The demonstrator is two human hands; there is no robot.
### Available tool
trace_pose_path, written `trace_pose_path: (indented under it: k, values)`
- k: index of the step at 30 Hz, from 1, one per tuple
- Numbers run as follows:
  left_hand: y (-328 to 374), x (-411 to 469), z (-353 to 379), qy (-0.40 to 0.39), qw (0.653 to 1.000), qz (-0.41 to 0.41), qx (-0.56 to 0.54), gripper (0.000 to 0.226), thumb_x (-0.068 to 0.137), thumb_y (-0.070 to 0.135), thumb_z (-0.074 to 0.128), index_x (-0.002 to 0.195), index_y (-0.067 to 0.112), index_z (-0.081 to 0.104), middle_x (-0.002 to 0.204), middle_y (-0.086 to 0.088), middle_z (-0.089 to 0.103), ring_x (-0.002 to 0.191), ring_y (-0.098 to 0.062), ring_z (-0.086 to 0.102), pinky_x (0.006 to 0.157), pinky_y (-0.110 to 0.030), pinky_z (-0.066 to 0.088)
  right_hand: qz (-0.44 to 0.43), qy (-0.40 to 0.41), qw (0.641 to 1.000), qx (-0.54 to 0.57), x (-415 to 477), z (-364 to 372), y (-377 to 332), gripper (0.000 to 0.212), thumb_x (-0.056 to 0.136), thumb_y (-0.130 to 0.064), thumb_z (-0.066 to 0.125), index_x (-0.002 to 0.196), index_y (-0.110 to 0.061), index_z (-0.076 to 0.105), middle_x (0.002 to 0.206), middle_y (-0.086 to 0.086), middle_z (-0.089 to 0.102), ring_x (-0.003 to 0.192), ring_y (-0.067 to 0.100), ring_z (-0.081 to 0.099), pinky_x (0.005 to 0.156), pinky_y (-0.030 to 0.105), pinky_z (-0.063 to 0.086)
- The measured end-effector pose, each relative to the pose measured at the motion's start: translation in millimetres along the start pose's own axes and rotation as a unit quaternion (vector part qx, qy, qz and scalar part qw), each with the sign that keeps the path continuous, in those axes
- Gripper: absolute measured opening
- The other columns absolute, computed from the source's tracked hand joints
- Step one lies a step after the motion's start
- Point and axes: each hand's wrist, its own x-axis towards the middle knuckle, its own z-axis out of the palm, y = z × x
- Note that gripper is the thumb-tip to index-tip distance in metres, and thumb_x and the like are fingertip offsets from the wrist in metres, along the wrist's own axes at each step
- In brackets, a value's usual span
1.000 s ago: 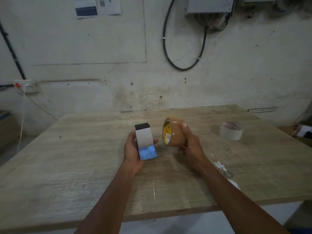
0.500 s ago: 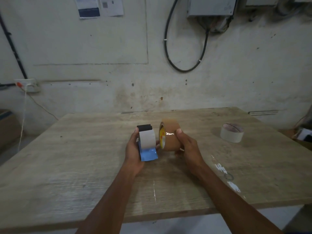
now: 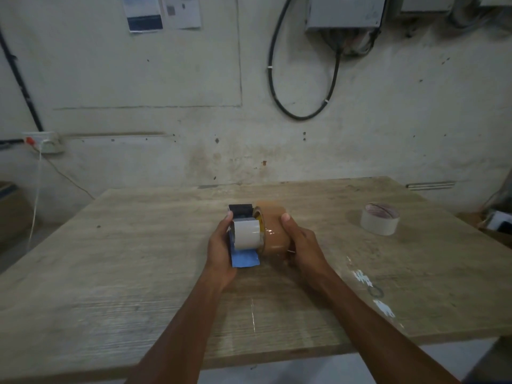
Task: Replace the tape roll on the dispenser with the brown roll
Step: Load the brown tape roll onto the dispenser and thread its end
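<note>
My left hand (image 3: 220, 253) grips the tape dispenser (image 3: 245, 236) from its left side, just above the wooden table (image 3: 110, 273). The dispenser has a blue body, a black front end and a pale rounded hub on top. My right hand (image 3: 300, 249) holds the brown tape roll (image 3: 273, 231) on edge, thumb on top. The roll's open side presses against the dispenser's right side, next to the hub. How far the roll sits over the hub is hidden.
A whitish tape roll (image 3: 380, 218) lies flat on the table at the right. Clear tape scraps (image 3: 371, 286) lie near my right forearm. The wall stands right behind the table's far edge. Boxes sit off the table's right and left sides.
My right hand has carried the brown roll leftward until it touches the dispenser's side. The roll turned so its outer face points at me. The left hand barely moved.
</note>
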Motion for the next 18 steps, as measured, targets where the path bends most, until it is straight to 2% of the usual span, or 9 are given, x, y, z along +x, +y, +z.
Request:
trace_pose_path:
  k: [4, 7, 9, 10, 11, 12, 14, 16, 18]
  values:
    - [1.2, -1.2, 2.4, -0.007, 1.000, 0.001, -0.012, 0.039, 0.088, 0.043, 0.057, 0.092, 0.014, 0.082, 0.091, -0.010, 0.078, 0.078, -0.025, 0.076, 0.066, -0.033, 0.061, -0.004, -0.002, 1.000, 0.002, -0.6, 1.0, -1.5, 0.081, 0.072, -0.085, 0.062, 0.104, -0.013, 0.078, 0.098, 0.018, 0.079, 0.086, 0.047, 0.071, 0.063, 0.042, 0.047]
    - [2.5, -3.5, 5.5, -0.003, 1.000, -0.009, -0.011, 0.041, 0.093, 0.042, 0.054, 0.095, 0.012, 0.082, 0.094, -0.012, 0.078, 0.082, -0.026, 0.076, 0.068, -0.034, 0.061, -0.011, -0.012, 1.000, 0.014, -0.6, 1.2, -3.6, 0.079, 0.073, -0.081, 0.066, 0.105, -0.009, 0.079, 0.097, 0.019, 0.079, 0.083, 0.035, 0.076, 0.061, 0.033, 0.053]
    - [2.6, -4.1, 6.4, 0.004, 1.000, -0.009, -0.011, 0.041, 0.092, 0.042, 0.055, 0.093, 0.012, 0.082, 0.094, -0.013, 0.078, 0.081, -0.027, 0.076, 0.067, -0.035, 0.061, -0.013, -0.024, 0.999, 0.023, 0.3, 2.9, -4.4, 0.076, 0.076, -0.076, 0.068, 0.107, -0.008, 0.078, 0.103, 0.021, 0.078, 0.093, 0.038, 0.075, 0.067, 0.042, 0.057]
    - [2.6, -4.2, 6.5, 0.007, 1.000, -0.005, -0.010, 0.040, 0.090, 0.042, 0.056, 0.092, 0.012, 0.082, 0.093, -0.013, 0.078, 0.081, -0.027, 0.076, 0.066, -0.035, 0.061, -0.013, -0.027, 0.999, 0.020, 0.9, 4.3, -4.6, 0.073, 0.077, -0.075, 0.068, 0.107, -0.010, 0.078, 0.105, 0.021, 0.077, 0.098, 0.044, 0.073, 0.074, 0.053, 0.055]
    - [2.6, -4.4, 6.3, 0.010, 1.000, 0.002, -0.008, 0.039, 0.088, 0.042, 0.057, 0.091, 0.012, 0.083, 0.092, -0.013, 0.078, 0.079, -0.026, 0.076, 0.064, -0.035, 0.061, -0.014, -0.029, 0.999, 0.015, 1.5, 6.0, -4.7, 0.070, 0.077, -0.076, 0.067, 0.106, -0.014, 0.078, 0.106, 0.019, 0.077, 0.100, 0.044, 0.072, 0.079, 0.058, 0.055]
    - [2.1, -4.4, 5.7, 0.014, 1.000, 0.008, -0.008, 0.039, 0.086, 0.042, 0.058, 0.091, 0.012, 0.083, 0.090, -0.012, 0.078, 0.078, -0.026, 0.076, 0.063, -0.034, 0.060, -0.013, -0.030, 0.999, 0.009, 1.6, 7.6, -5.3, 0.066, 0.076, -0.077, 0.067, 0.105, -0.019, 0.079, 0.106, 0.016, 0.078, 0.100, 0.040, 0.074, 0.083, 0.058, 0.056]
    - [2.6, -5.6, 5.3, 0.019, 1.000, 0.013, -0.002, 0.040, 0.086, 0.043, 0.058, 0.091, 0.012, 0.082, 0.091, -0.013, 0.078, 0.078, -0.026, 0.076, 0.062, -0.034, 0.060, -0.005, -0.029, 1.000, -0.004, 1.9, 9.2, -8.3, 0.063, 0.075, -0.080, 0.066, 0.103, -0.026, 0.080, 0.104, 0.010, 0.080, 0.095, 0.031, 0.076, 0.080, 0.050, 0.058]
    - [4.5, -7.5, 7.3, 0.039, 0.999, 0.021, 0.023, 0.045, 0.088, 0.041, 0.058, 0.110, 0.007, 0.077, 0.108, -0.020, 0.075, 0.091, -0.031, 0.074, 0.074, -0.040, 0.060, -0.005, -0.039, 0.999, -0.026, 2.2, 9.4, -12.2, 0.066, 0.074, -0.083, 0.064, 0.101, -0.025, 0.081, 0.099, 0.009, 0.081, 0.089, 0.029, 0.077, 0.071, 0.040, 0.058]
    - [5.1, -8.0, 9.4, 0.070, 0.995, 0.034, 0.067, 0.060, 0.089, 0.039, 0.060, 0.135, 0.002, 0.057, 0.133, -0.029, 0.061, 0.108, -0.039, 0.064, 0.089, -0.048, 0.053, -0.010, -0.049, 0.997, -0.058, 2.0, 10.2, -15.5, 0.063, 0.071, -0.086, 0.061, 0.096, -0.032, 0.081, 0.096, 0.005, 0.081, 0.087, 0.027, 0.077, 0.069, 0.037, 0.058]
